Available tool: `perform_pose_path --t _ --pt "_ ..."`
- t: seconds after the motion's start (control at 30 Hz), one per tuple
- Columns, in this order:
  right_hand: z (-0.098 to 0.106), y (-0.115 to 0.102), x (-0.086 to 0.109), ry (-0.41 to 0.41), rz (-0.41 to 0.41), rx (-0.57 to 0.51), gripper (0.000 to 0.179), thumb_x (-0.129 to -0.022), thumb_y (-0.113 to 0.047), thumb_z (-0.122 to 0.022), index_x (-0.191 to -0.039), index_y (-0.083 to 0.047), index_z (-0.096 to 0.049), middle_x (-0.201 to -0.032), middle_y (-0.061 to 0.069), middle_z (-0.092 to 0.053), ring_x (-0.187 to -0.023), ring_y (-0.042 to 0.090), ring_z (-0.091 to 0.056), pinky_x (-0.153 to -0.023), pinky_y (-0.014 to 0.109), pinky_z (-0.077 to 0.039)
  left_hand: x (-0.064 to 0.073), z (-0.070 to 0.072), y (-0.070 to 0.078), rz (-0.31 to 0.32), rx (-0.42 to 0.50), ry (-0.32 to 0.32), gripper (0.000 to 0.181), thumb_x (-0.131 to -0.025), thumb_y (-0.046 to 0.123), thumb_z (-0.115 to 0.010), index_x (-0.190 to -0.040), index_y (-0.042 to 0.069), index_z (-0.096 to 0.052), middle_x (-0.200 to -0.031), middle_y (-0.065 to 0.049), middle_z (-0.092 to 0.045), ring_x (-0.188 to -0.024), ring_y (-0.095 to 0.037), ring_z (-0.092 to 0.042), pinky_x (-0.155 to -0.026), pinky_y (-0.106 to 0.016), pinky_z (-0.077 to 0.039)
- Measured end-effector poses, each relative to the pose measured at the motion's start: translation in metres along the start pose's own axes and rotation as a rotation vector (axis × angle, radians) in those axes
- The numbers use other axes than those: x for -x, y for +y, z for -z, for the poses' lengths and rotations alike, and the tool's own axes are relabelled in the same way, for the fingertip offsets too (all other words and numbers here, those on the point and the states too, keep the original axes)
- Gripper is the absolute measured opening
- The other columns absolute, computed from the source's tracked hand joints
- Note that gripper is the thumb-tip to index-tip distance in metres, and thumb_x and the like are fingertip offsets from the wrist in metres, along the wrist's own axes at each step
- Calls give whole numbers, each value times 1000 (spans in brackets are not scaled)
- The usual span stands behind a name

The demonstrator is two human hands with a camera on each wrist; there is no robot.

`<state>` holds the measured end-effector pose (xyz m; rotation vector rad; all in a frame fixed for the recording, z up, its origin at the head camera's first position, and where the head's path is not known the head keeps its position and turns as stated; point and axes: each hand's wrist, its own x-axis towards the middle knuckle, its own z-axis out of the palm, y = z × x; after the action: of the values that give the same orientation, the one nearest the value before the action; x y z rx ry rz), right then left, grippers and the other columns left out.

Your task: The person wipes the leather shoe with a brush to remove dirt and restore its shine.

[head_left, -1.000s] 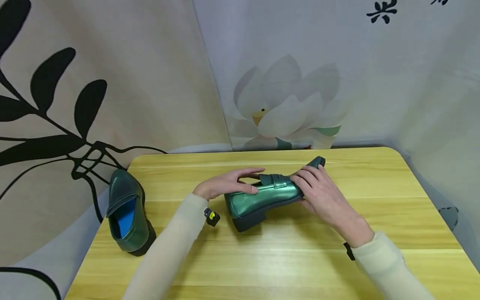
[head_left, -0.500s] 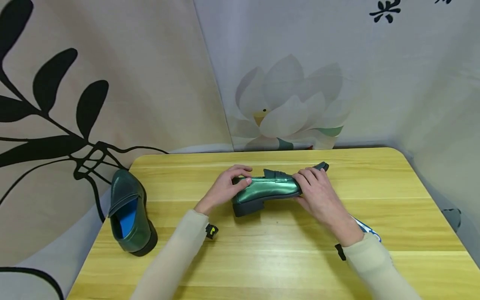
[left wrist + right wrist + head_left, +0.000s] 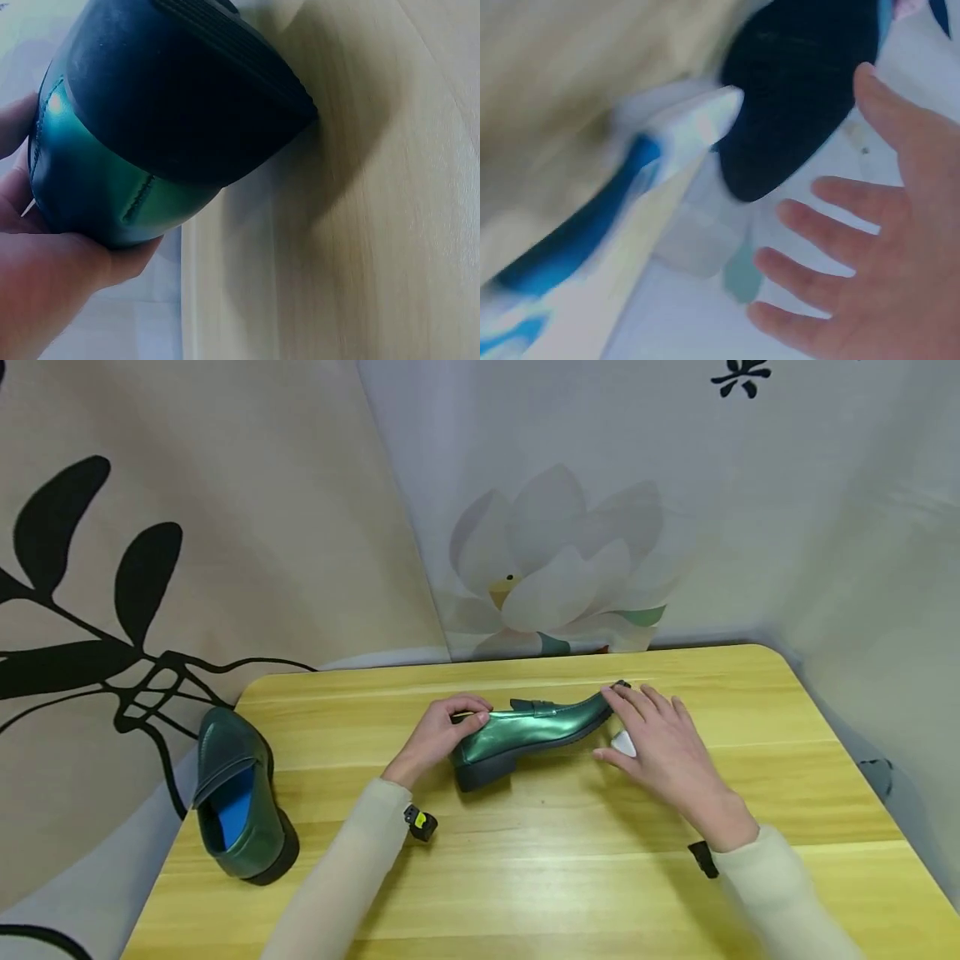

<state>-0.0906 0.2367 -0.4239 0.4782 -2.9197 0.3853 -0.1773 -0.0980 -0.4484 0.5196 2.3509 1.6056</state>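
A shiny green loafer (image 3: 540, 727) with a dark block heel is tilted toe-up over the table. My left hand (image 3: 431, 739) pinches the loafer's back rim, thumb on the near side; the left wrist view shows the dark heel (image 3: 180, 97) close up. My right hand (image 3: 675, 756) is spread beside the toe, its forefinger right at the tip and its palm facing the shoe. Under that hand the white end (image 3: 623, 743) of a white-and-blue object shows. In the right wrist view this long object (image 3: 574, 244) is blurred, near the loafer's dark sole (image 3: 802, 82).
A matching green loafer (image 3: 243, 802) with a blue insole stands at the left edge of the wooden table (image 3: 570, 877). Pale curtains (image 3: 300, 527) with plant and flower prints hang behind and around the table.
My right hand has let go of the loafer's front and spread its fingers. My left hand has gone from straight fingers to pinching the heel rim. The white end has come into sight.
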Motion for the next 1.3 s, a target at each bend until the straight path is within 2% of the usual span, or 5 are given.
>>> perform_pose_path --t 0.33,0.57,0.77,1.0,1.3 --pt "-7 37 52 -223 -198 -9 49 -89 -37 -82 -110 4 -68 -93 11 -66 -72 23 -56 -58 41 -47 4 2 -5 49 37 9 21 -102 17 -68 -111 1 -76 -129 -9 -67 -132 -30 -54 -117 -50 -33" --pt "9 62 70 -241 -234 -68 30 -98 -24 -73 -114 1 -68 -88 5 -66 -68 18 -52 -55 39 -44 6 -11 4 40 126 -27 16 -100 13 -69 -104 -1 -77 -129 -8 -67 -131 -29 -53 -118 -53 -29" --pt "36 81 79 -66 -332 -102 40 -103 -24 -66 -127 8 -58 -96 21 -61 -66 24 -50 -49 36 -37 2 -33 19 42 185 -18 17 -100 9 -69 -104 -6 -76 -124 -11 -67 -126 -30 -56 -115 -50 -34" --pt "30 58 63 244 -226 -139 43 -100 -15 -70 -133 9 -57 -104 26 -62 -73 29 -54 -55 37 -41 -9 -55 29 74 257 -31 20 -100 11 -69 -107 -7 -75 -124 -12 -67 -122 -27 -58 -107 -42 -43" --pt "7 24 41 286 -155 -210 44 -96 -14 -75 -134 3 -59 -105 18 -64 -75 25 -55 -58 36 -43 -12 -62 25 81 183 -54 20 -101 17 -68 -111 1 -76 -123 -7 -69 -123 -26 -58 -109 -45 -42"
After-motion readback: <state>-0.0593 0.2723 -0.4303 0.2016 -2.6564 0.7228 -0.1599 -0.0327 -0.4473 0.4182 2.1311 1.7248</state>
